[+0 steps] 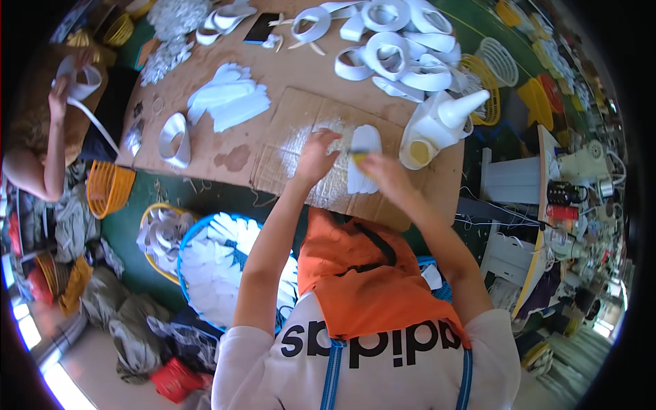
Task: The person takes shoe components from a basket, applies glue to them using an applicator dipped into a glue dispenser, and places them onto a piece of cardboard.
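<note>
My right hand (386,174) is closed on a small yellow-and-dark piece (358,156), perhaps a sponge or brush, too blurred to tell. It presses on or hovers over a flat white oblong pad (363,179) lying on a sheet of brown cardboard (277,147). To the left of the pad, my left hand (317,156) is over the cardboard with its fingers apart and holds nothing. Whitish, shiny residue coats the cardboard around it. Right of the pad is a white plastic bottle (437,119) with a long cone nozzle; a yellowish round patch shows at its near end.
White pads (229,98) lie fanned on the table (198,164), near a single white ring-shaped band (175,140). Many such bands (387,56) pile up at the back. A blue-rimmed basket (183,256) of white pieces stands below. At far left another person's hand (58,96) holds a white band.
</note>
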The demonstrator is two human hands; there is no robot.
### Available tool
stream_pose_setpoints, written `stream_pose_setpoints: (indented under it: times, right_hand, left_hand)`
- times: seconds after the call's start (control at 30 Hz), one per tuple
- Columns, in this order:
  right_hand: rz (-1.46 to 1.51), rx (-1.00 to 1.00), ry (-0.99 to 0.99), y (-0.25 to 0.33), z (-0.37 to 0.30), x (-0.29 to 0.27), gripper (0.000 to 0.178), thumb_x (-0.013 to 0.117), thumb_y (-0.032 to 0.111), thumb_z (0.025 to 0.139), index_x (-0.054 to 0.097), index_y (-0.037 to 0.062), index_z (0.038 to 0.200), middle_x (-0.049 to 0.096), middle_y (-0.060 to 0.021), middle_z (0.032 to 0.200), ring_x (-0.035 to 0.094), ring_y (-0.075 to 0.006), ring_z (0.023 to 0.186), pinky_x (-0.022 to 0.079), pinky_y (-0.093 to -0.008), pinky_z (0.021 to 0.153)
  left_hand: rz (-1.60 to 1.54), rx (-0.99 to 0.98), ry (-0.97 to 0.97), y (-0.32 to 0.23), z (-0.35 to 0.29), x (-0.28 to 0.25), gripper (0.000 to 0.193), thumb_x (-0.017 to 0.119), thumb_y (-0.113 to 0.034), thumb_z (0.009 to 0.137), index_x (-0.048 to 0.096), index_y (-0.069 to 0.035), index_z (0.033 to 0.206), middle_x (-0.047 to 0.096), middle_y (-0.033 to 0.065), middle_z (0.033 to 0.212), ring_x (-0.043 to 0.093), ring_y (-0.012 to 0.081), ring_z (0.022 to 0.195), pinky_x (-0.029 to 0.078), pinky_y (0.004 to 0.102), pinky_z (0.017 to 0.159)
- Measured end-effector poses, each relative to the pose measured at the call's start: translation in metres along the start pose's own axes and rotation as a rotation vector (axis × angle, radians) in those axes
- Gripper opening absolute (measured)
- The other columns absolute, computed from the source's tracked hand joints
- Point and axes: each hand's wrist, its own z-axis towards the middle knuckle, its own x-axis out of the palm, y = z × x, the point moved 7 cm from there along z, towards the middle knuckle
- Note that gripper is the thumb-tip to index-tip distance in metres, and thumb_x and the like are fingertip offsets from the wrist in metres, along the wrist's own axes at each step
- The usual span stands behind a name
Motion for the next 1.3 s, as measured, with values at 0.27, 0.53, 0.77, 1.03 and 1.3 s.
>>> stream_pose_setpoints:
  times: [0.27, 0.53, 0.77, 1.03, 1.3]
  right_hand:
    - [-0.07, 0.551, -0.385, -0.065, -0.071, -0.093, 0.017, 0.055, 0.012, 0.082, 0.061, 0.0013, 0.094, 0.057, -0.0174, 0.086, 0.056, -0.0342, 0.082, 0.046, -0.0405, 0.071]
    - [-0.122, 0.461, -0.444, -0.077, -0.069, -0.1, 0.019, 0.053, 0.014, 0.084, 0.059, 0.0013, 0.097, 0.056, -0.0179, 0.089, 0.055, -0.0364, 0.081, 0.045, -0.0418, 0.07]
    - [0.44, 0.688, -0.522, -0.075, -0.096, -0.084, 0.02, 0.054, 0.01, 0.083, 0.059, 0.0018, 0.101, 0.061, -0.0184, 0.09, 0.06, -0.0345, 0.07, 0.048, -0.0375, 0.063]
    - [0.244, 0.156, -0.418, -0.046, 0.046, -0.017, 0.016, 0.059, 0.018, 0.079, 0.064, 0.0065, 0.088, 0.063, -0.015, 0.082, 0.061, -0.0313, 0.071, 0.047, -0.0392, 0.063]
    - [0.293, 0.23, 0.028, -0.008, -0.026, -0.014, 0.016, 0.057, 0.016, 0.08, 0.063, 0.0029, 0.088, 0.06, -0.0155, 0.083, 0.058, -0.0339, 0.075, 0.046, -0.0406, 0.067]
  left_hand:
    - [0.437, 0.187, 0.62, -0.026, 0.064, 0.076, 0.046, 0.078, -0.015, 0.058, 0.057, -0.016, 0.1, 0.049, 0.0071, 0.115, 0.044, 0.0295, 0.112, 0.039, 0.0407, 0.094]
    - [0.156, 0.089, 0.452, -0.027, 0.067, 0.056, 0.033, 0.071, -0.01, 0.066, 0.056, -0.011, 0.094, 0.057, 0.0098, 0.098, 0.053, 0.0281, 0.099, 0.042, 0.0381, 0.085]
    - [0.102, 0.412, -0.147, -0.108, -0.02, -0.048, 0.019, 0.057, 0.006, 0.066, 0.056, -0.003, 0.082, 0.059, 0.0104, 0.08, 0.058, 0.0304, 0.07, 0.048, 0.0366, 0.061]
    - [0.206, 0.42, 0.112, -0.049, -0.078, 0.028, 0.014, 0.058, -0.003, 0.067, 0.054, -0.006, 0.08, 0.054, 0.0085, 0.087, 0.052, 0.0263, 0.091, 0.042, 0.0383, 0.079]
    - [0.146, 0.195, -0.091, -0.042, -0.088, 0.008, 0.016, 0.06, 0.005, 0.065, 0.055, -0.006, 0.076, 0.057, 0.0079, 0.084, 0.056, 0.0267, 0.08, 0.045, 0.035, 0.069]
